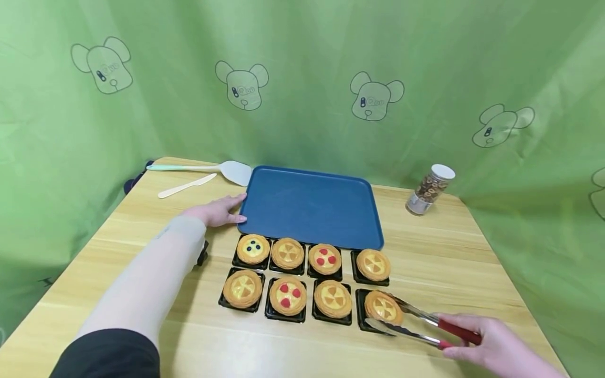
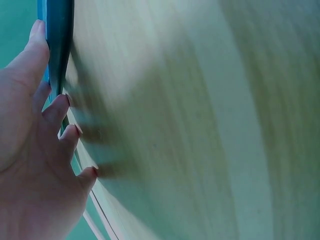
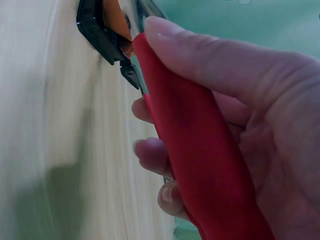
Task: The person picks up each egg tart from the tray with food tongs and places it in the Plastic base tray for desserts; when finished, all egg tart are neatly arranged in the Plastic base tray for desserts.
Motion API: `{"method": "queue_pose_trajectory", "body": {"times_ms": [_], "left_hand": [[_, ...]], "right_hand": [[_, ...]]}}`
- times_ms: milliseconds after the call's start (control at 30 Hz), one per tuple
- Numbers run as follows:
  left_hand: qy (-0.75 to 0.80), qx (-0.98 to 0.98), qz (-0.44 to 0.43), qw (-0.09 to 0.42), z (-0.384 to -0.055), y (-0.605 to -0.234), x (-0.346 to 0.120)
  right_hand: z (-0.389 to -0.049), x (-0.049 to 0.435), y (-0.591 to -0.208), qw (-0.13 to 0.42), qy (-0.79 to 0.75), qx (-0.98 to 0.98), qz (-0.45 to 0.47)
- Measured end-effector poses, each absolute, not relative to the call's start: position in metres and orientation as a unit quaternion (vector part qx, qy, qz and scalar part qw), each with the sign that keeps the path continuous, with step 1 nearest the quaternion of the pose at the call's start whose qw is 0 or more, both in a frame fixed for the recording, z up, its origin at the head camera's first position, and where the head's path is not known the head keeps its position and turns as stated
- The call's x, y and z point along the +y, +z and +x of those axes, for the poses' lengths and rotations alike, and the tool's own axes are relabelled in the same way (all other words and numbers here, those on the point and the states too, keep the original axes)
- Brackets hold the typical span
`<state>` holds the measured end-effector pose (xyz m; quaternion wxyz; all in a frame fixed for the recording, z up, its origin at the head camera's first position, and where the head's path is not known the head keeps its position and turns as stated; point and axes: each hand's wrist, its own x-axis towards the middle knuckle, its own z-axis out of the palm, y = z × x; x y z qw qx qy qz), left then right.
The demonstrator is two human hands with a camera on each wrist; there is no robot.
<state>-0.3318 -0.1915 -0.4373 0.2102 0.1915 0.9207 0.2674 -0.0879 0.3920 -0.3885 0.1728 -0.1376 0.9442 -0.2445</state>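
Observation:
My left hand (image 1: 219, 211) rests at the left edge of a blue tray (image 1: 309, 207), thumb and fingers spread along its rim. The left wrist view shows the fingers extended beside the tray edge (image 2: 59, 50). My right hand (image 1: 498, 346) grips red-handled metal tongs (image 1: 458, 332). The tongs' arms are spread either side of an egg tart (image 1: 382, 307) with a sliced pattern on top, the rightmost in the near row. That tart sits over a black square plastic holder (image 1: 361, 304). In the right wrist view, thumb and fingers wrap the red handle (image 3: 195, 125).
Several more tarts, including one with blue dots (image 1: 253, 249) and one with red pieces (image 1: 324, 259), sit in black holders in two rows before the tray. A spatula (image 1: 235, 171) and a pale knife (image 1: 186, 186) lie back left. A lidded jar (image 1: 429, 191) stands back right.

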Motion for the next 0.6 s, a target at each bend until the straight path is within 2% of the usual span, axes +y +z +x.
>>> {"method": "queue_pose_trajectory", "body": {"times_ms": [333, 600], "left_hand": [[0.255, 0.926, 0.181, 0.21, -0.327, -0.434, -0.19], [0.264, 0.924, 0.173, 0.216, -0.339, -0.447, -0.192]], "right_hand": [[-0.089, 0.39, -0.391, 0.172, -0.249, 0.945, -0.122], [-0.089, 0.389, -0.36, 0.106, -0.264, 0.953, -0.104]]}}
